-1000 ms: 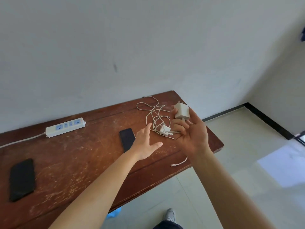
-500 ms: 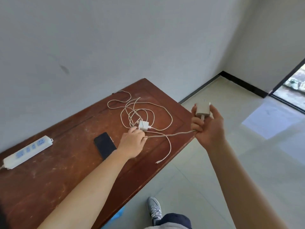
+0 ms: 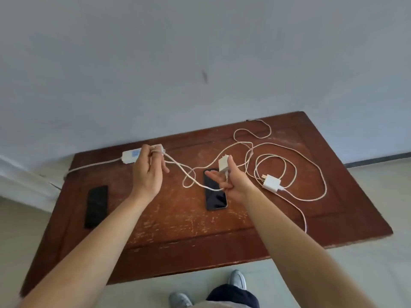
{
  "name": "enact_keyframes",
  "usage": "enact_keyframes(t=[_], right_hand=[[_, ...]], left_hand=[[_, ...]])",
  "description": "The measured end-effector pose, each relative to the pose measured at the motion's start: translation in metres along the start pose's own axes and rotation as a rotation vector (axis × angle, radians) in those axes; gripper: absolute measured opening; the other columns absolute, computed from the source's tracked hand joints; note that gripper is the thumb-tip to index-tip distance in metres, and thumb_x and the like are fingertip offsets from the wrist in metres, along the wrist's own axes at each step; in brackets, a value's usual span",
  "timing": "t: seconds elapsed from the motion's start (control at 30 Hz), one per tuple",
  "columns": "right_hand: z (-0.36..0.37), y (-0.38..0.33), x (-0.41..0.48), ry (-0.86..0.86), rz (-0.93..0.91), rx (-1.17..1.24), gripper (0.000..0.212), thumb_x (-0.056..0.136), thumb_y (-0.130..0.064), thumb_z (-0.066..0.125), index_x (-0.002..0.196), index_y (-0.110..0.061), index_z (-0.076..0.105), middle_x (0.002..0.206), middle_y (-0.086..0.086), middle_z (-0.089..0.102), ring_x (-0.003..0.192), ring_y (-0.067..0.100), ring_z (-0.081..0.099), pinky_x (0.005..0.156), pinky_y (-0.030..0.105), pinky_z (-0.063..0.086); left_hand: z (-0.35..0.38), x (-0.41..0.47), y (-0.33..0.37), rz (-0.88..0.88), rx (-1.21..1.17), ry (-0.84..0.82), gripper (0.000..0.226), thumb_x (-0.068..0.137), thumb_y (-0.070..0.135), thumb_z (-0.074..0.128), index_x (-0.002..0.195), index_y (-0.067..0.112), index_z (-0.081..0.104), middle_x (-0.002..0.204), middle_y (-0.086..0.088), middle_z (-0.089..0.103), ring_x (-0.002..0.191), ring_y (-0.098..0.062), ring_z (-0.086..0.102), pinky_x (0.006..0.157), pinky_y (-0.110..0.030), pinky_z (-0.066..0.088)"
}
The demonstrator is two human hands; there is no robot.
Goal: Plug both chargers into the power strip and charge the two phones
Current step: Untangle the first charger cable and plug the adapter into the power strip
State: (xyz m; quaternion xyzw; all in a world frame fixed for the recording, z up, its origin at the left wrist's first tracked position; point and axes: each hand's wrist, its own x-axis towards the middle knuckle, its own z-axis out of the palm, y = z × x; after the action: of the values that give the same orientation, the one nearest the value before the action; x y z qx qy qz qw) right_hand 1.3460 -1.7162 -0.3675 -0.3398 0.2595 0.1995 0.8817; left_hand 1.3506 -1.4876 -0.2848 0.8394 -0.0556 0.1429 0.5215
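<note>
Right hand (image 3: 231, 181) gripping charger (image 3: 223, 164) — prongs up, left hand (image 3: 148, 172) pinching cable (image 3: 178, 166)

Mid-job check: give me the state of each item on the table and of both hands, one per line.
Power strip: on the table, visible sockets unused.
Held charger: gripped in right hand, unplugged.
Held cable: pinched by left hand, slack between hands.
Second charger: lying unplugged on the table, cable loosely coiled.
Middle phone: flat, screen dark, not connected.
Left phone: flat, screen dark, not connected.

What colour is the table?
The table is reddish-brown wood with pale scratches, seen best in the head view.
</note>
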Motion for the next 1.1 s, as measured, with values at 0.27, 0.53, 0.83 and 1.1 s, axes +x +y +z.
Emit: enact_keyframes(t=[0.27, 0.53, 0.83, 1.1], right_hand=[[0.092, 0.075, 0.045, -0.163, 0.257, -0.223, 0.069, 0.096, -0.064, 0.046, 0.149, -0.022, 0.031, 0.147, 0.025, 0.049, 0.070, 0.020, 0.077, 0.036, 0.016, 0.042], [0.142, 0.103, 0.064, -0.152, 0.097, -0.248, 0.050, 0.094, -0.053, 0.062, 0.125, -0.013, 0.062, 0.090, 0.003, 0.073, 0.067, 0.008, 0.068, 0.033, 0.014, 0.028], [0.200, 0.121, 0.117, 0.272, -0.077, -0.520, 0.029, 0.097, -0.043, 0.054, 0.108, -0.018, 0.065, 0.088, 0.005, 0.067, 0.059, 0.011, 0.055, 0.032, 0.018, 0.026], [0.230, 0.147, 0.159, 0.413, -0.258, -0.856, 0.051, 0.082, -0.038, 0.078, 0.126, -0.023, 0.059, 0.103, -0.001, 0.072, 0.076, 0.007, 0.072, 0.053, 0.019, 0.051]], left_hand=[[-0.090, -0.025, -0.038, -0.156, -0.088, 0.264, 0.033, 0.094, 0.030, 0.039, 0.062, 0.035, 0.046, 0.054, 0.012, 0.042, 0.051, -0.010, 0.033, 0.049, -0.025, 0.029], [-0.145, -0.015, -0.139, -0.289, 0.471, 0.033, 0.035, 0.104, 0.024, 0.033, 0.074, 0.029, 0.049, 0.061, 0.006, 0.055, 0.056, -0.010, 0.053, 0.049, -0.025, 0.031], [-0.191, 0.049, -0.240, -0.303, 0.774, -0.486, 0.020, 0.103, 0.035, 0.044, 0.097, 0.020, 0.057, 0.081, 0.004, 0.062, 0.072, -0.014, 0.061, 0.058, -0.030, 0.046], [-0.191, 0.109, -0.290, -0.053, 0.770, -0.643, 0.029, 0.104, 0.030, 0.040, 0.119, 0.020, 0.062, 0.119, 0.000, 0.064, 0.120, -0.025, 0.054, 0.095, -0.042, 0.047]])
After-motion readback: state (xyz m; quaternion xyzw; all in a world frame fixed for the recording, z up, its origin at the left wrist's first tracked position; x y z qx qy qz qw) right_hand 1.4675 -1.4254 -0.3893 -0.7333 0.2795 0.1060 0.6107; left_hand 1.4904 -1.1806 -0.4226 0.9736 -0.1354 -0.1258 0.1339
